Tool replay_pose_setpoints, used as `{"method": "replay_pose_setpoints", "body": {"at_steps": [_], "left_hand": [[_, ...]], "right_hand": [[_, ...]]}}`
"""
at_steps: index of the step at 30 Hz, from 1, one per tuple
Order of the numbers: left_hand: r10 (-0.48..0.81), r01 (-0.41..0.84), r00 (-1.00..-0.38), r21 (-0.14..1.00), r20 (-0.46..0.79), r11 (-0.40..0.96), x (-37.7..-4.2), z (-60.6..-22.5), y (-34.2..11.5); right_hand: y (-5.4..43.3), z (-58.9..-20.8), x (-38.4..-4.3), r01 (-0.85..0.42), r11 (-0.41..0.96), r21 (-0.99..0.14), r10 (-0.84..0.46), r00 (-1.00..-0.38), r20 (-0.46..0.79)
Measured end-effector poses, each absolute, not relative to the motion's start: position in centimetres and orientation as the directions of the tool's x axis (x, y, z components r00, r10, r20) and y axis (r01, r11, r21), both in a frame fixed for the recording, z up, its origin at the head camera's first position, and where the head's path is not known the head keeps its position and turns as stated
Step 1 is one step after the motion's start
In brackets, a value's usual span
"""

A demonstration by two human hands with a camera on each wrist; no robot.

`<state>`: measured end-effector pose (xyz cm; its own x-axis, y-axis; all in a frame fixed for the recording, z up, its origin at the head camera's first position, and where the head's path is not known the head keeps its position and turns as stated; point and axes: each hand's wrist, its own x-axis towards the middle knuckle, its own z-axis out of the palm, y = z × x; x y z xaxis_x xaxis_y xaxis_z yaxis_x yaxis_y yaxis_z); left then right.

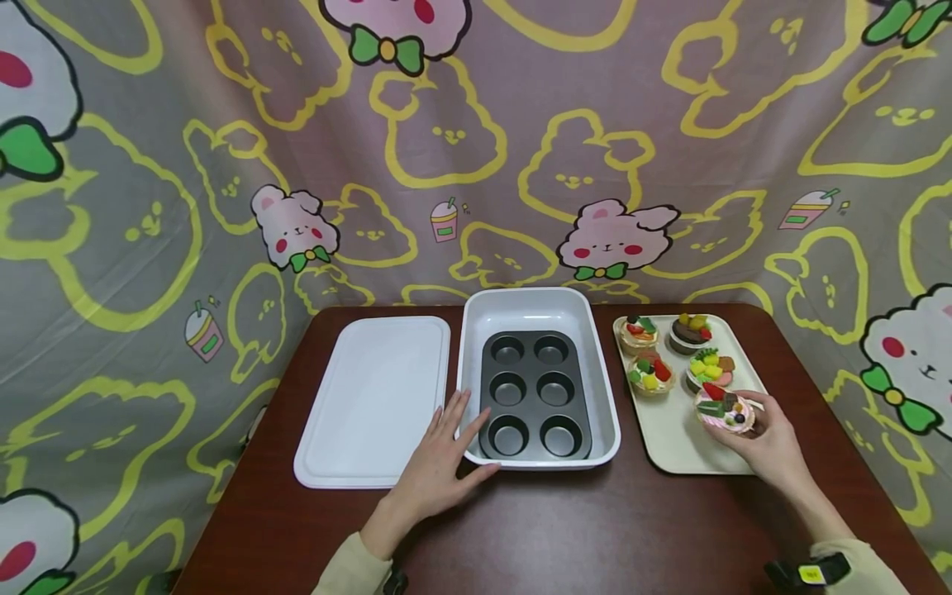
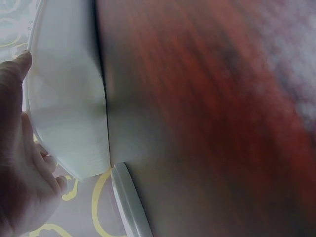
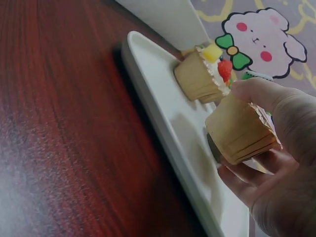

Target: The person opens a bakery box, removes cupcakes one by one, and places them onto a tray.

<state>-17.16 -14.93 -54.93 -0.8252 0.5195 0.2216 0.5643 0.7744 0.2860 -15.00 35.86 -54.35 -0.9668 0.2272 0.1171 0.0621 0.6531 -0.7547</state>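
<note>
My right hand (image 1: 769,438) grips a cupcake (image 1: 725,411) with pink frosting and fruit pieces, over the front part of a cream tray (image 1: 684,450). Its pale paper cup (image 3: 242,131) sits between thumb and fingers in the right wrist view. Several other fruit-topped cupcakes stand on the tray, among them a fruit one (image 1: 650,374) and a chocolate one (image 1: 690,333). With fingers spread, my left hand (image 1: 439,463) rests at the near left rim of a deep white pan (image 1: 606,405). Inside the pan lies a dark muffin tin (image 1: 530,413) with several round cups.
To the left of the pan, a flat white lid (image 1: 375,397) lies on the brown wooden table (image 1: 565,529). A patterned cloth (image 1: 513,99) hangs behind the table and along its sides.
</note>
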Motion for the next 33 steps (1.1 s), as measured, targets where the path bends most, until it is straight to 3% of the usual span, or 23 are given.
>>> {"method": "replay_pose_setpoints", "body": {"at_steps": [5, 15, 19, 23, 26, 33], "left_hand": [[0.519, 0.56, -0.828, 0.294, 0.213, 0.774, -17.1, -54.8, -14.9], [0.515, 0.542, -0.84, 0.307, 0.172, 0.782, -17.3, -54.6, -14.8], [0.52, 0.55, -0.835, 0.305, 0.181, 0.778, -17.3, -54.6, -14.9], [0.517, 0.548, -0.836, 0.31, 0.183, 0.777, -17.3, -54.7, -15.1], [0.511, 0.536, -0.844, 0.309, 0.165, 0.786, -17.3, -54.5, -15.1], [0.516, 0.523, -0.849, 0.315, 0.111, 0.792, -17.5, -53.7, -15.2]], "right_hand": [[36.2, -55.0, -14.9, 0.088, 0.679, -0.729, 0.238, -0.966, 0.105], [36.3, -56.2, -15.0, 0.023, 0.638, -0.77, 0.203, -0.969, 0.14], [36.4, -56.7, -14.7, -0.028, 0.745, -0.666, 0.15, -0.966, 0.209], [36.5, -57.2, -14.5, -0.128, 0.871, -0.473, 0.038, -0.945, 0.326], [36.5, -57.6, -14.2, -0.125, 0.917, -0.378, 0.009, -0.943, 0.332], [36.4, -57.6, -14.0, -0.106, 0.944, -0.314, 0.003, -0.945, 0.328]]}}
